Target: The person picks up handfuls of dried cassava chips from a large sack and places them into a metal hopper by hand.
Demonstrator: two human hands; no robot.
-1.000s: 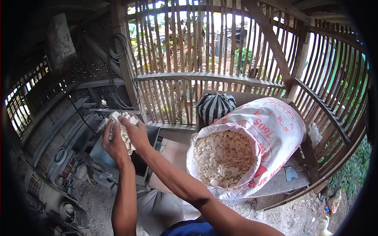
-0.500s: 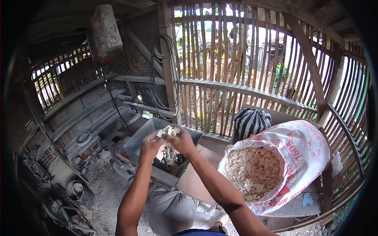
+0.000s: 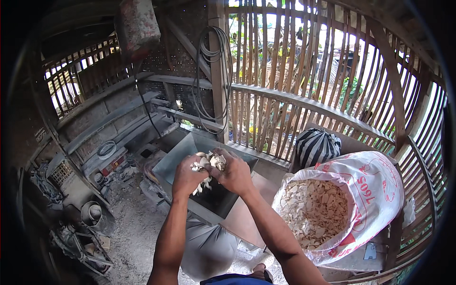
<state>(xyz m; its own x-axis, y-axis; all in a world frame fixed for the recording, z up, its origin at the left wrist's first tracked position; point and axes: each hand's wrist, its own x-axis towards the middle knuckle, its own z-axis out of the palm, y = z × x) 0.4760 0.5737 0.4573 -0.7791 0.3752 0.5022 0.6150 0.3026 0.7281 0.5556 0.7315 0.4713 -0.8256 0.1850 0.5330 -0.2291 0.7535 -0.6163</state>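
Both hands are cupped over a square metal hopper [image 3: 166, 166] and full of pale, dry, broken chips [image 3: 216, 163]. My left hand [image 3: 186, 177] closes around chips on one side. On the other, my right hand [image 3: 235, 174] grips more, its thumb pressed into them. Loose chips hang below the palms, above the hopper's dark inside. To the right leans a large white sack [image 3: 380, 183] with red print. Its mouth is rolled open, showing many more of the same chips.
A full grey bag [image 3: 209, 249] hangs under the hopper, near my legs. A flat board [image 3: 244, 206] lies between hopper and sack. Behind the sack stands a tied black-and-white striped bundle [image 3: 317, 146]. A coiled hose [image 3: 202, 85] hangs on the post; a bucket [image 3: 95, 216] stands at left.
Fewer chips drop between the hands than before, and the hands have turned slightly inward. The whole view has shifted, so the surroundings sit farther right.
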